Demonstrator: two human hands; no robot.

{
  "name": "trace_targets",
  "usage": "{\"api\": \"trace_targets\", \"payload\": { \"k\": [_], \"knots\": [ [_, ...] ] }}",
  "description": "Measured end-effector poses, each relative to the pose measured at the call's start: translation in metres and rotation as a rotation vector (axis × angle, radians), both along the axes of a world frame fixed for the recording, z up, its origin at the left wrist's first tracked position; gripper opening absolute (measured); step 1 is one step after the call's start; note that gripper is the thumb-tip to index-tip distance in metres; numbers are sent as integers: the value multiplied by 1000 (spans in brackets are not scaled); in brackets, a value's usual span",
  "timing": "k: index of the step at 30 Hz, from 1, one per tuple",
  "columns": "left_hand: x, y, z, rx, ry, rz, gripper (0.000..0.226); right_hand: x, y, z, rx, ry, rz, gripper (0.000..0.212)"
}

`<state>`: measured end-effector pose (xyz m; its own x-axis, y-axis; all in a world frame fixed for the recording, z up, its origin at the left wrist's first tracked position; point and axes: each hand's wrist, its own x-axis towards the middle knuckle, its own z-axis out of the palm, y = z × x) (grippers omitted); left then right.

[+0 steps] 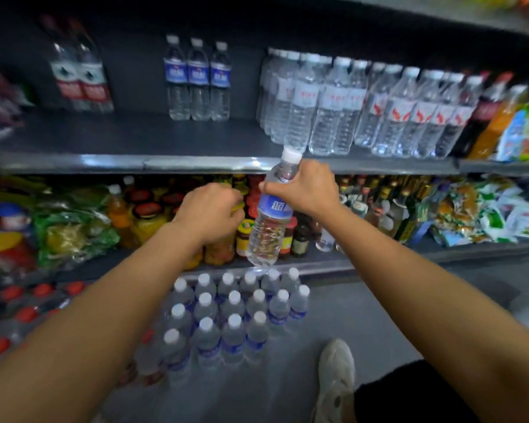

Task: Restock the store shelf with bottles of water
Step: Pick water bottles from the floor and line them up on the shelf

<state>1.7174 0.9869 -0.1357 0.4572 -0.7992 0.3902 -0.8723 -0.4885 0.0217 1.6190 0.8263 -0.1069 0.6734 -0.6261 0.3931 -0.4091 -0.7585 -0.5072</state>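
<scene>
Head camera looks down past two bare arms at a shop shelf. Nearest, at the bottom right, a dirty white shoe (336, 377) stands on the grey floor (379, 315). Just to its left sits a pack of small clear water bottles with white caps and blue labels (232, 319), standing up in rows on the floor. More bottles with red caps (19, 312) stand to the left of the pack, and they look blurry. Higher up, the right hand (303, 190) is wrapped tight around the neck of a clear plastic water bottle with a white cap and a blue label (271, 215). This bottle is in the air, a bit tilted, with its cap near the front edge of the dark grey metal shelf (135, 141) and its bottom above the pack. The left hand (211, 209) is just beside the bottle with its fingers curled in, and it holds nothing that I can see. Behind the hands, a lower shelf holds jars with red lids (147, 215) and bright food bags (74, 233). Farther back, on the grey shelf, three blue-label bottles (197, 80) stand side by side. To their right is a big group of clear bottles with white labels (364, 108). To their left are two tall bottles with red labels (80, 74).
</scene>
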Motion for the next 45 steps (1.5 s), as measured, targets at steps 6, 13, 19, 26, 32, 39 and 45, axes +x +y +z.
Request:
{"api": "trace_targets", "payload": {
  "k": [6, 13, 19, 26, 32, 39, 45],
  "knots": [
    [49, -7, 68, -46, -58, 84, 32, 56, 1, 78, -76, -67, 55, 59],
    [135, -44, 108, -70, -84, 126, 30, 159, -36, 132, -132, -160, 53, 54],
    [204, -85, 108, -27, -89, 129, 29, 248, -91, 140, -151, -180, 4, 53],
    [268, -133, 92, 4, -79, 112, 22, 334, -159, 135, -153, -111, -24, 53],
    [317, -167, 81, 21, -80, 100, 20, 390, -196, 128, -141, -97, 2, 47],
    [345, -186, 66, 53, -108, 88, 22, 426, -216, 121, -133, -72, -18, 50],
    [357, -191, 59, 52, -91, 78, 24, 442, -223, 121, -100, -41, -3, 64]
  ]
}}
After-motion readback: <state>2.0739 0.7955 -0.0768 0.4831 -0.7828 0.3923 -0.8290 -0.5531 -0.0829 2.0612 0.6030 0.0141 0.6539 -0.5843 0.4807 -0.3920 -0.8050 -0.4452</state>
